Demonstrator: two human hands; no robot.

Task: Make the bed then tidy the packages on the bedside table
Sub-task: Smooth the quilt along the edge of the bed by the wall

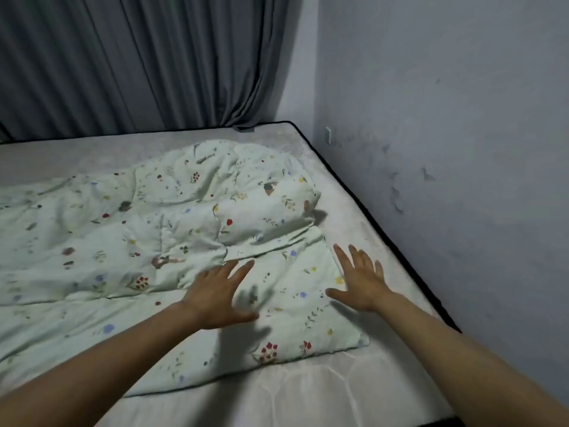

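Note:
A pale green quilt (pixel 129 241) with small flowers lies rumpled across a white mattress (pixel 363 235). Its right end is bunched into a thick fold (pixel 264 208), and a flatter corner (pixel 308 315) reaches toward me. My left hand (pixel 215 297) hovers just above that corner, fingers spread, holding nothing. My right hand (pixel 360 278) is open too, fingers apart, at the quilt's right edge where it meets the bare mattress. No bedside table or packages are in view.
A grey curtain (pixel 129 63) hangs behind the bed's far side. A pale wall (pixel 446 118) with dark smudges runs close along the right edge of the mattress. Bare mattress shows in front of the quilt (pixel 323 392).

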